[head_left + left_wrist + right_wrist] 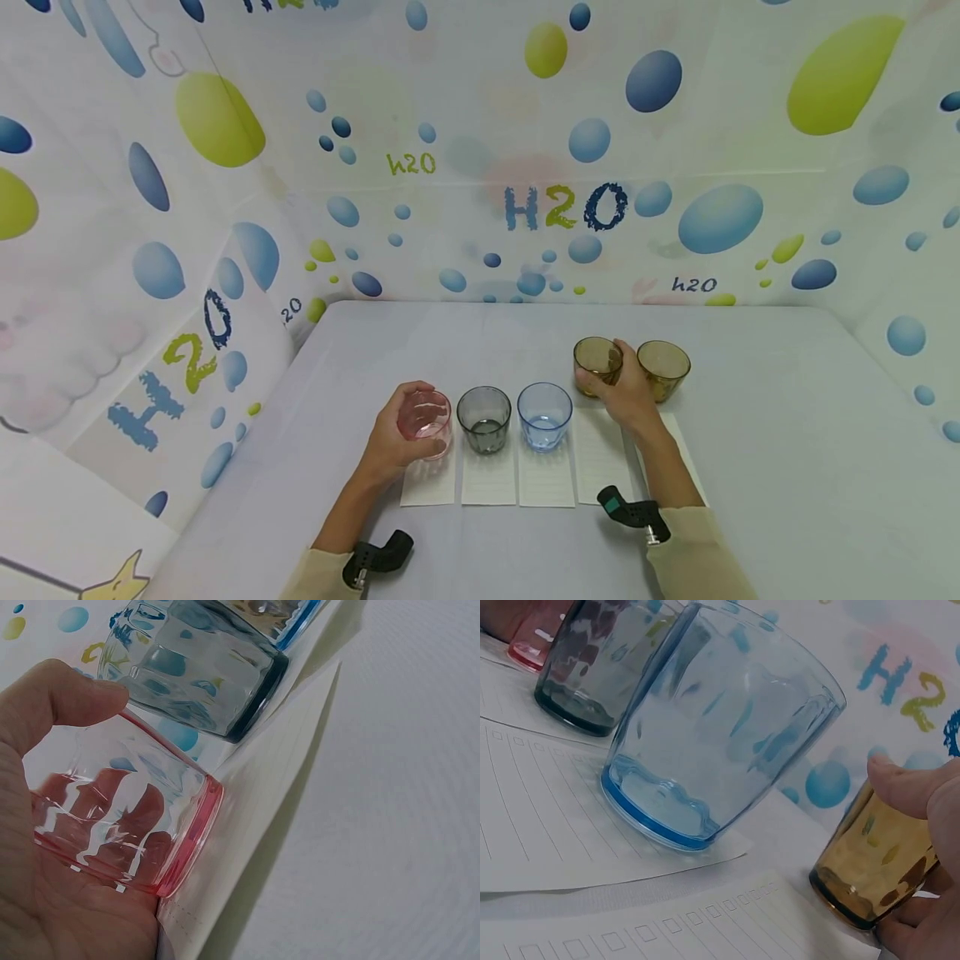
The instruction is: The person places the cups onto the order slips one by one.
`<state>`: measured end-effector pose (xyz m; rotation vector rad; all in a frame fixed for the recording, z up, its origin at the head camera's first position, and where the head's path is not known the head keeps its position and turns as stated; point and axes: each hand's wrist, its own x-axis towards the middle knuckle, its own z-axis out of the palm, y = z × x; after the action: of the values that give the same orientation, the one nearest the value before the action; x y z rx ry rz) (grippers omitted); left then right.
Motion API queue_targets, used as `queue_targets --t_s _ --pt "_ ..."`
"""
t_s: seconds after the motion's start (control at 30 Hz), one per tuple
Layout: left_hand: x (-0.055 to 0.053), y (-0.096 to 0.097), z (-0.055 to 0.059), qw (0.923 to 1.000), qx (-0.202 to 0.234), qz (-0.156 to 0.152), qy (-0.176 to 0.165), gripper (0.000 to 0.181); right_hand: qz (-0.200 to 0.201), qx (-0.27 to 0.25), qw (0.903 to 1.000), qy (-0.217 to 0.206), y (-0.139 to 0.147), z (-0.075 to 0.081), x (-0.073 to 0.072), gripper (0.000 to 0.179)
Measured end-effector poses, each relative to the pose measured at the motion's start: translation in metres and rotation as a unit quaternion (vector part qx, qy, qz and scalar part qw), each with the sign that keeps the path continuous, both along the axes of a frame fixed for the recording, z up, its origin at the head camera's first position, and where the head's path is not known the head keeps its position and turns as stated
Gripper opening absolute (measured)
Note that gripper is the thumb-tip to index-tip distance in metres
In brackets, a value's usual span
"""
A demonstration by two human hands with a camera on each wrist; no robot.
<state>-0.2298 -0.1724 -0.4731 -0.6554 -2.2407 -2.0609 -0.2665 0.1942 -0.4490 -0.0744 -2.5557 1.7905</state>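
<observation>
While the left hand (392, 433) is gripping the pink glass (432, 419), likely steadying it, the right hand (628, 390) is gripping 1 amber glass (597, 357); the other amber glass (667, 367) is standing beside those fingers, the gray glass (484, 419) and blue glass (545, 417) between the 2 hands.

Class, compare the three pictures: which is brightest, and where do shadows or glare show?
Head view: brightest, white table softly lit; left wrist view: dimmer, glints on the transparent pink tumbler, dark shadow beside the white paper sheet; right wrist view: also dim, pale highlights on the transparent blue tumbler.
</observation>
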Motion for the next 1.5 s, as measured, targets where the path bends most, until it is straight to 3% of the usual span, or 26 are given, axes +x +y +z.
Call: queue_targets --t_s 0.27,0.53,1.13,1.5 --pt "-0.003 0.001 -0.002 1.0 0.001 -0.002 0.002 0.078 -0.004 -0.028 0.9993 0.025 0.002 -0.003 0.003 0.092" --pt "-0.002 0.001 0.001 1.0 0.002 -0.003 0.005 0.078 -0.005 -0.026 0.9995 0.016 0.001 0.0 0.003 0.088" --pt "0.0 -0.001 0.001 1.0 0.001 0.008 -0.002 0.078 0.041 -0.041 0.9981 0.02 0.005 0.01 0.007 0.094" --pt "0.0 0.001 -0.002 0.9999 -0.003 0.01 0.005 0.075 0.029 -0.034 0.9985 0.032 0.012 0.028 0.018 0.094"
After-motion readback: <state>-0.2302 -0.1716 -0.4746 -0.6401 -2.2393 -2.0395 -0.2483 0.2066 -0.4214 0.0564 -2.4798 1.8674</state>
